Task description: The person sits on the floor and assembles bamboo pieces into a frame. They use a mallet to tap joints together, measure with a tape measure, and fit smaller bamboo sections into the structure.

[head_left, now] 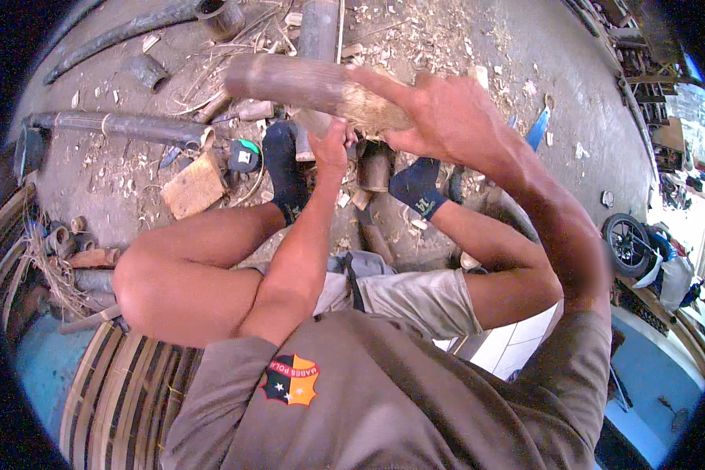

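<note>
in the head view, the right hand (446, 117) was wrapped around the pale, frayed end of a log (286, 81), which pointed leftward over the littered floor (517, 55). the left hand (332, 149) was curled closed just below the log; what it gripped could not be told. a block (194, 186) lay near the left foot (283, 164).

Two hands (334, 147) (449, 117), two dark socks (283, 163) (415, 188) and apparently one wheel (628, 246) show.
</note>
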The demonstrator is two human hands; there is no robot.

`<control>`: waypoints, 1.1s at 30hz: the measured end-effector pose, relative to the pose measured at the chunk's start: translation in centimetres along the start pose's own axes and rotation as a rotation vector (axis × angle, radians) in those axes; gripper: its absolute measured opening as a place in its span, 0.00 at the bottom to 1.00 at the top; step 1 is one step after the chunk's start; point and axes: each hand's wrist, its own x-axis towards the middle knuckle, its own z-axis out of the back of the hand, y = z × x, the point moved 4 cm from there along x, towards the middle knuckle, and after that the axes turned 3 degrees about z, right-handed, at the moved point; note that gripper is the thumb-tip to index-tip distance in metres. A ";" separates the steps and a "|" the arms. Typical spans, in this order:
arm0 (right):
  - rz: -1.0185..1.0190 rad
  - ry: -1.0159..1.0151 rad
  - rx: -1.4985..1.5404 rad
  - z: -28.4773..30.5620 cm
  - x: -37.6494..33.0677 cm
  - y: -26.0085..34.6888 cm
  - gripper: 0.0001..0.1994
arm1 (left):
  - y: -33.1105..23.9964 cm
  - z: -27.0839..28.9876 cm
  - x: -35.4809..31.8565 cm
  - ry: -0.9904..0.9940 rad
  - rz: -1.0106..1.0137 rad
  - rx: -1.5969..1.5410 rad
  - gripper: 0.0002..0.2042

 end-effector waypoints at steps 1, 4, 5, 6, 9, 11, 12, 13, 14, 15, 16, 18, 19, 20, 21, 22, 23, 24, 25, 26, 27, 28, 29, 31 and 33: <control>0.053 -0.128 0.003 0.8 -0.1 0.4 0.45 | 0.1 0.2 -0.4 -0.012 -0.047 0.059 0.07; 0.192 -0.378 0.174 1.6 -0.2 0.6 0.44 | 0.0 0.1 -0.9 -0.034 -0.198 0.242 0.06; 0.198 -0.353 0.167 0.7 -0.2 0.6 0.44 | 0.0 -0.2 -0.8 -0.063 -0.188 0.227 0.06; 0.201 -0.327 0.161 -0.2 -0.3 0.5 0.44 | -0.1 -0.5 -0.7 -0.091 -0.176 0.212 0.07; 0.254 -0.168 -0.136 -0.6 1.3 1.0 0.45 | 3.0 1.7 2.3 -0.041 -0.161 0.192 0.05; 0.296 -0.269 -0.061 1.1 1.5 2.1 0.44 | 4.2 3.7 3.3 0.090 -0.397 0.497 0.06; 0.323 -0.373 0.059 0.7 1.4 2.7 0.44 | 5.0 4.3 2.9 0.100 -0.427 0.554 0.07; 0.360 -0.502 0.170 0.9 1.5 3.0 0.43 | 5.3 5.1 2.2 0.102 -0.457 0.620 0.09; 0.375 -0.642 0.266 1.8 1.1 2.9 0.43 | 5.7 4.6 2.0 0.063 -0.324 0.464 0.11; 0.355 -0.520 0.202 0.4 1.2 2.2 0.41 | 6.1 4.1 1.8 0.023 -0.190 0.309 0.14; 0.330 -0.371 0.106 -0.9 1.6 1.5 0.42 | 5.9 3.4 1.4 -0.014 -0.146 0.234 0.14; 0.258 -0.067 -0.090 -2.6 2.3 0.3 0.42 | 5.5 2.7 0.9 -0.027 -0.140 0.206 0.15; 0.263 -0.066 -0.085 -1.1 2.5 1.1 0.43 | 5.0 3.1 1.3 -0.048 -0.166 0.201 0.15; 0.274 -0.156 -0.017 -0.6 2.1 1.7 0.43 | 5.0 3.8 0.9 -0.047 -0.181 0.233 0.16; 0.282 -0.246 0.051 -0.3 1.8 2.0 0.44 | 5.2 3.9 1.2 -0.045 -0.207 0.252 0.16; 0.287 -0.353 0.111 0.2 1.5 2.3 0.44 | 5.0 3.7 1.4 -0.053 -0.217 0.251 0.17; 0.288 -0.452 0.169 -0.6 1.0 2.5 0.44 | 5.0 3.6 1.2 -0.062 -0.210 0.222 0.17; 0.260 -0.317 0.095 -1.8 1.3 2.0 0.43 | 5.0 3.3 1.3 -0.078 -0.204 0.188 0.18; 0.223 -0.181 0.023 -2.8 1.3 1.1 0.43 | 5.1 2.8 0.8 -0.092 -0.187 0.150 0.18; 0.189 -0.043 -0.049 -3.1 1.2 0.5 0.43 | 4.8 2.1 0.2 -0.107 -0.158 0.126 0.19; 0.172 -0.019 0.062 -2.6 0.3 -0.5 0.42 | 4.7 1.3 -0.8 -0.104 -0.120 0.114 0.20; 0.078 -0.082 0.078 -1.4 -1.0 -2.1 0.42 | 3.6 -1.2 -2.2 -0.094 -0.057 0.132 0.19; -0.018 -0.121 0.117 -1.2 -3.0 -3.1 0.43 | 1.9 -4.4 -4.3 0.040 -0.050 0.365 0.18; -0.220 -0.281 0.322 -1.4 -6.7 -4.0 0.44 | 1.3 -8.7 -8.0 0.266 -0.186 0.627 0.18; -0.371 -0.546 0.609 -2.2 -10.8 -5.3 0.46 | 2.0 -11.5 -9.8 0.397 -0.410 0.771 0.20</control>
